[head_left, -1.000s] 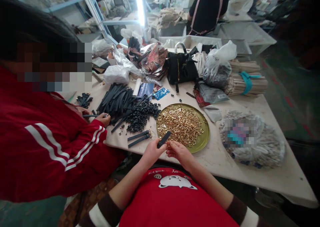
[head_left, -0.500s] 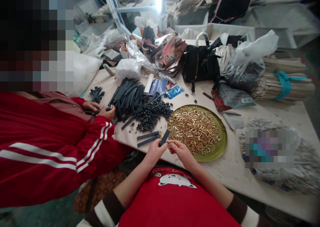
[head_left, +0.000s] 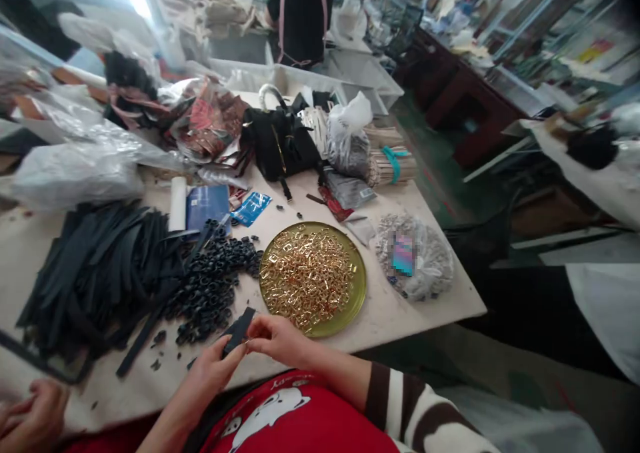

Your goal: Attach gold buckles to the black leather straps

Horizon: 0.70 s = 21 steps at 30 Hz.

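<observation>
My left hand (head_left: 213, 373) pinches a short black strap (head_left: 238, 330) at the table's near edge. My right hand (head_left: 275, 337) meets it at the strap's lower end, fingers closed on the strap or a small part there; what it pinches is too small to tell. Just beyond my hands a round gold tray (head_left: 351, 304) holds a heap of small gold metal buckles (head_left: 304, 280). To its left lie a pile of small black loops (head_left: 207, 286) and a spread of long black straps (head_left: 95, 266).
A co-worker's hand (head_left: 30, 418) shows at the bottom left. Farther back lie a black handbag (head_left: 280, 143), plastic bags (head_left: 75, 173), a bagged bundle (head_left: 415, 263) and tied sticks (head_left: 393, 163). A person in black (head_left: 300, 13) stands at the far end. The table's right edge drops to floor.
The view has swung right and closer, so the co-worker in red has nearly left the frame. My hands stay together on the strap at the near edge.
</observation>
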Tool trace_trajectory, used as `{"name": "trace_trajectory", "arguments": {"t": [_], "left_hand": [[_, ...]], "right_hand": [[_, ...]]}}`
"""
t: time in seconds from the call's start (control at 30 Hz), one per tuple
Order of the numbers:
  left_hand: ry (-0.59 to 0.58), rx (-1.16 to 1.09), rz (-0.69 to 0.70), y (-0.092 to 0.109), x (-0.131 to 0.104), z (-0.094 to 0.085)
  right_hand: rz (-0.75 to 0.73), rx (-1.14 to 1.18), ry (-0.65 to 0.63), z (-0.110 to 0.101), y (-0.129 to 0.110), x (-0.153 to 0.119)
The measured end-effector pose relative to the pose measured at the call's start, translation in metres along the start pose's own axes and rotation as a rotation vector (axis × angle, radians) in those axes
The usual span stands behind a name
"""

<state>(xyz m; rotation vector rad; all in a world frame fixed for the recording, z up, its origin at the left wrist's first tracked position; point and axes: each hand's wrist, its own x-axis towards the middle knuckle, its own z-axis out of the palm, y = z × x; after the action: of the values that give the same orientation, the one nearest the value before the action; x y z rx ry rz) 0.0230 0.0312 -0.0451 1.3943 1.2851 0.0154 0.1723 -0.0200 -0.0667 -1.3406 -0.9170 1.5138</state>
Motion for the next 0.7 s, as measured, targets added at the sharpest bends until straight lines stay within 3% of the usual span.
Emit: {"name": "trace_trajectory", "arguments": {"t": [0.1, 0.2, 0.33, 0.47, 0.6, 0.7], "left_hand": [[-0.03, 0.11, 0.105, 0.007, 0.005, -0.007], [0.027, 0.366, 0.241, 0.018, 0.004, -0.01], [0.07, 0.6, 0.287, 0.025, -0.004, -0.008], [0.042, 0.531, 0.238, 0.018, -0.014, 0.0], [0.008, 0.44, 0.204, 0.014, -0.025, 0.017], [0.102, 0.314, 0.235, 0.018, -0.042, 0.036]], "right_hand": [[0.098, 0.246, 0.012, 0.004, -0.005, 0.004], [0.226, 0.476, 0.001, 0.006, -0.008, 0.003], [0.411, 0.868, 0.045, 0.0, -0.003, -0.002], [0.378, 1.063, 0.316, -0.006, -0.004, -0.008], [0.291, 1.048, 0.227, -0.003, -0.014, -0.021], [0.233, 0.993, 0.231, 0.002, -0.02, -0.037]]}}
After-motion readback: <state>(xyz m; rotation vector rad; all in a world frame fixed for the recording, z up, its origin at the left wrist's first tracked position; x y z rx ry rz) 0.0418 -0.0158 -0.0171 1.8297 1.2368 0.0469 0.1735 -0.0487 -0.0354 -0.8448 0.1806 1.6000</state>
